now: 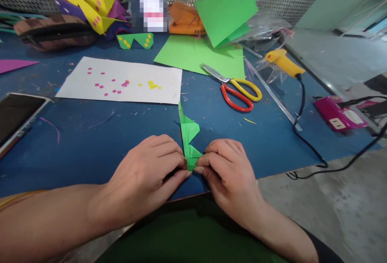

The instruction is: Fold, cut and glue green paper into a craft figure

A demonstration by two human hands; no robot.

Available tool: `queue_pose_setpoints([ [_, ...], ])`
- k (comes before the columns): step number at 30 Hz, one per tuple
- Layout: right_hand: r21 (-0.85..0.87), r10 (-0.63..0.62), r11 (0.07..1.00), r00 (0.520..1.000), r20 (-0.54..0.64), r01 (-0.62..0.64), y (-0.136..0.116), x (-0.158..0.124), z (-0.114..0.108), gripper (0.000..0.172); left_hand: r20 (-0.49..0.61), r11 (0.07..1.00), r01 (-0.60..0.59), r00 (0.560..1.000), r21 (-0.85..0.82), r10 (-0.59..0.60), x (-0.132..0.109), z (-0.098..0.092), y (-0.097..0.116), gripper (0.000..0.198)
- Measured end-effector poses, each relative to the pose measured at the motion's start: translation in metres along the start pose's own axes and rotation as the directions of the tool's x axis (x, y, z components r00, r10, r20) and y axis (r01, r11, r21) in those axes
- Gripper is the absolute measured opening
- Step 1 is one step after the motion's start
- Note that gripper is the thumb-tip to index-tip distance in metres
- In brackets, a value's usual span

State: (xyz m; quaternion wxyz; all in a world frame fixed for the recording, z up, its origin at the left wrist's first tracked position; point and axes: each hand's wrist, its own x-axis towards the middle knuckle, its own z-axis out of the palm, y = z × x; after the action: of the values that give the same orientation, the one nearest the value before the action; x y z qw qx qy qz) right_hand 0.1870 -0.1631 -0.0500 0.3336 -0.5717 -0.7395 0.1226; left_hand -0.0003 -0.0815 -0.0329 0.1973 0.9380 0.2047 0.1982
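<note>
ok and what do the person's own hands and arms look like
The left hand and right hand are bare, with no glove, ring or watch in sight. The left forearm looks uncovered; a yellow-orange strip along its edge is too unclear to name. A dark sleeve shows on the right arm.

Dk green garment (187,237) on torso, near-blk in shadow up top. R arm (281,224): blk sleeve (321,247) ending nr elbow, btm of view. L hand (148,170) & R hand (231,170) bare, as are both forearms (63,216).
</note>
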Motion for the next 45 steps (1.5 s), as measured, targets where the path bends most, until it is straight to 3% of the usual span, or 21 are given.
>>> queue_pose_setpoints([
  [13,0.022,0.043,0.999,0.998,0.038,-0.044,-0.001,0.004,-0.003,0.009,0.014,0.990,0.108,0.994,-0.086,-0.108,0.002,0.001,0.002,0.019],
  [24,-0.004,0.111,0.994,0.990,0.087,-0.112,-0.004,0.004,-0.005,0.012,0.100,0.983,0.178,0.978,0.037,-0.181,0.005,0.003,0.005,0.019],
  [30,-0.026,0.110,0.994,0.989,0.101,-0.108,-0.005,0.006,-0.004,0.013,0.047,0.981,0.167,0.984,0.098,-0.172,0.005,0.003,0.004,0.019],
  [32,-0.029,0.107,0.994,0.989,0.099,-0.105,-0.005,0.006,-0.004,0.013,-0.012,0.983,0.115,0.993,0.146,-0.114,0.003,0.003,0.003,0.018],
  [37,-0.032,0.111,0.994,0.989,0.095,-0.108,-0.005,0.007,-0.005,0.013,-0.050,0.912,-0.189,0.974,0.365,0.222,-0.010,0.002,0.007,0.010],
  [41,-0.002,0.115,0.993,0.989,0.087,-0.115,-0.005,0.005,-0.004,0.014,-0.017,0.854,-0.225,0.964,0.468,0.264,-0.017,0.002,0.014,0.018],
  [45,0.022,0.103,0.994,0.992,0.072,-0.105,-0.004,0.001,-0.002,0.011,0.076,0.850,-0.285,0.957,0.443,0.281,-0.018,0.004,0.016,0.023],
])
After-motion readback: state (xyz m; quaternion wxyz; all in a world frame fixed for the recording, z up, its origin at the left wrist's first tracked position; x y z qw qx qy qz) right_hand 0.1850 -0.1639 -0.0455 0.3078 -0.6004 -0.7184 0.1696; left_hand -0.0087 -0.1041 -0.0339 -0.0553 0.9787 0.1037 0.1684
